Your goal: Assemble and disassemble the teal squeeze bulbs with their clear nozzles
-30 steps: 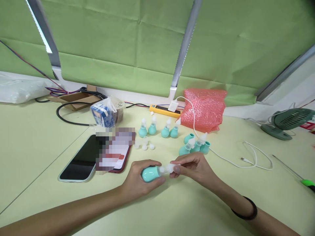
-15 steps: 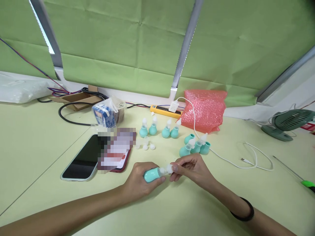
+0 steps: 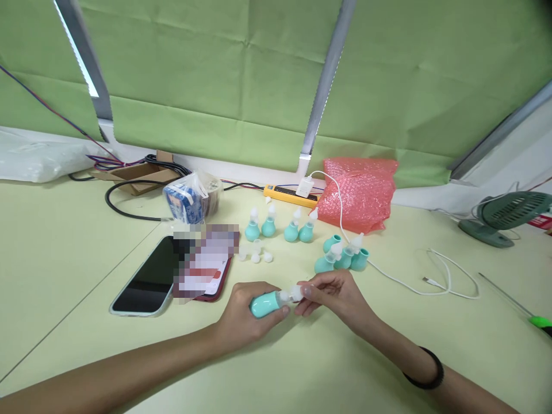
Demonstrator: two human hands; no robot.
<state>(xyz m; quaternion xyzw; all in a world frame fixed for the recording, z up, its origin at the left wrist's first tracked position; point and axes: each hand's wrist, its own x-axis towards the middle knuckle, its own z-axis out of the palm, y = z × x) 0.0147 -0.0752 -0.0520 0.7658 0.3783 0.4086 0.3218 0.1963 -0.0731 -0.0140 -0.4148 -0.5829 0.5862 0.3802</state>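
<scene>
Your left hand (image 3: 244,313) is wrapped around a teal rubber bulb (image 3: 264,303), holding it on its side just above the table (image 3: 64,253), with the thumb underneath and the fingers over the top. Your right hand (image 3: 334,293) pinches the clear nozzle (image 3: 292,295) at the bulb's open end between thumb and fingertips; nozzle and bulb meet between the two hands. A black band (image 3: 425,374) sits on your right wrist. Beyond your hands, four finished bulbs (image 3: 279,225) stand upright in a row, and three more (image 3: 342,256) lie in a loose cluster to their right, close to a white cable (image 3: 414,276). A few loose clear caps (image 3: 255,254) lie beside a phone (image 3: 144,279) and a red-cased phone (image 3: 207,270). A pink bubble bag (image 3: 360,192) rests by the wall, beside a yellow power strip (image 3: 288,194).
</scene>
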